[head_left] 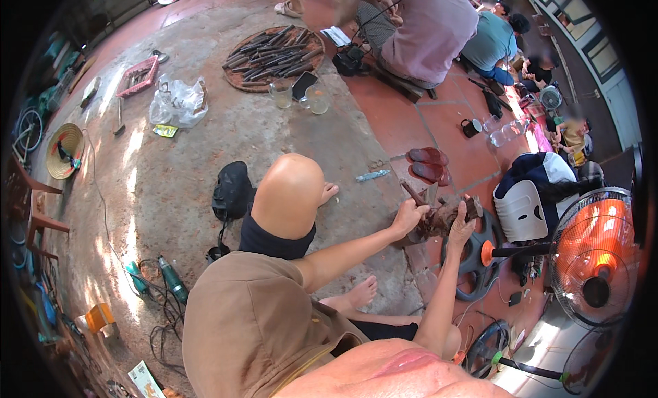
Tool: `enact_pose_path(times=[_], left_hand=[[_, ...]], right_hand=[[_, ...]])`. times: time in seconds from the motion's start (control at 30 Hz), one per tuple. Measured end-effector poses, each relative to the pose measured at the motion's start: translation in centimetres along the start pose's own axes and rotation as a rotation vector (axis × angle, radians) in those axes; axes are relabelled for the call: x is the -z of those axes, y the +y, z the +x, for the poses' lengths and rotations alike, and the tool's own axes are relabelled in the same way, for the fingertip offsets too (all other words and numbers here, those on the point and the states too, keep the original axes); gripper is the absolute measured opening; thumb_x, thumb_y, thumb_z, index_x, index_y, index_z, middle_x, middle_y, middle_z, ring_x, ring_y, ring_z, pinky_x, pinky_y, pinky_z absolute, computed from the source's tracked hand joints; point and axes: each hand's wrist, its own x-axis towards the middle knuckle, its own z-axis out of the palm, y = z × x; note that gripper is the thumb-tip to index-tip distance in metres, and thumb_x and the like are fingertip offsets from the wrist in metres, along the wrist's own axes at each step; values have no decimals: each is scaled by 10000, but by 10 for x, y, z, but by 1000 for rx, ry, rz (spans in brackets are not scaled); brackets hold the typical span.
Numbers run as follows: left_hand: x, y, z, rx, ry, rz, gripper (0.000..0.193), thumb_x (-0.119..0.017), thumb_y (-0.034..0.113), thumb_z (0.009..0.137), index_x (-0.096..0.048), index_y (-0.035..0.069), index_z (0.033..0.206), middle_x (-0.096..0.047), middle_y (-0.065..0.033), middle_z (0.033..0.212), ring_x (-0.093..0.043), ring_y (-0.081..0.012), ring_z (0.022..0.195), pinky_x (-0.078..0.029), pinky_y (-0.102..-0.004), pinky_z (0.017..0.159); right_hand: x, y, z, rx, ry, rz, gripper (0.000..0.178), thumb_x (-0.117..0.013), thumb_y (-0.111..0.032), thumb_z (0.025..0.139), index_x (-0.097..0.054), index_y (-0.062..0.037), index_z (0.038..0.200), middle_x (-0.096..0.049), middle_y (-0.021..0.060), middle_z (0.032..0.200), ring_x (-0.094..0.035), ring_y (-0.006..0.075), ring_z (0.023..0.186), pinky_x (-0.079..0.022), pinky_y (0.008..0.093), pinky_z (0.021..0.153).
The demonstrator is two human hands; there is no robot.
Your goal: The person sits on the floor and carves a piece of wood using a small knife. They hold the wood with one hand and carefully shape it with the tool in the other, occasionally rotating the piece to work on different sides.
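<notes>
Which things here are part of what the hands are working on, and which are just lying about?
In hand:
left hand
right hand
dark wooden block gripped between them
stick by the left hand

Lying about:
sandals
round tray of tools
plastic bag
orange fan
straw hat

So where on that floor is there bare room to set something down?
Bare concrete lies between the round tray of tools, the clear plastic bag and the black bag. It is crowded by both hands: left hand and right hand grip a dark wooden block, hemmed by sandals, metal wheel and orange fan.
</notes>
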Motion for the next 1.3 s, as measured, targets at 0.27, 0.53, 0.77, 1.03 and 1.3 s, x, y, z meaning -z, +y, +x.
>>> enact_pose_path(times=[0.27, 0.53, 0.77, 1.03, 1.3], left_hand=[[-4, -5, -4, -163, -53, 218, 257, -659, 172, 838, -635, -56, 721, -632, -89, 621, -570, -146, 539, -438, -333, 517], [-1, -7, 4, -14, 17, -31, 263, -657, 194, 865, -643, -19, 711, -602, -50, 586, -548, -126, 530, -428, -326, 513], [-2, 11, 4, -112, -64, 214, 282, -667, 193, 843, -635, -48, 699, -628, -105, 600, -593, -161, 563, -448, -341, 541], [5, -17, 7, -55, -30, 94, 318, -669, 221, 853, -635, -34, 666, -614, -72, 584, -569, -142, 532, -434, -328, 516], [-6, 6, 1, -34, -28, 48, 246, -630, 167, 865, -638, -39, 730, -600, -58, 598, -550, -129, 547, -428, -316, 528]], right_hand=[[0, -7, -2, -26, 23, 6, 399, -640, -261, 937, -593, 41, 1192, -599, 59, 1099, -543, 156, 1000, -415, 300, 925], [-13, -24, -5, 34, 7, 32, 332, -637, -237, 941, -600, 27, 1140, -601, 64, 1067, -545, 165, 983, -413, 301, 917], [-4, -15, -4, 48, -5, 7, 390, -642, -240, 937, -601, 59, 1185, -634, 95, 1137, -581, 186, 1049, -416, 310, 962], [-5, -18, -6, 42, 2, -9, 410, -643, -270, 938, -607, 49, 1193, -635, 92, 1130, -581, 181, 1037, -423, 315, 951], [-7, -17, -10, 95, 29, -21, 383, -637, -255, 941, -614, 48, 1174, -638, 94, 1115, -582, 181, 1033, -428, 316, 942]])
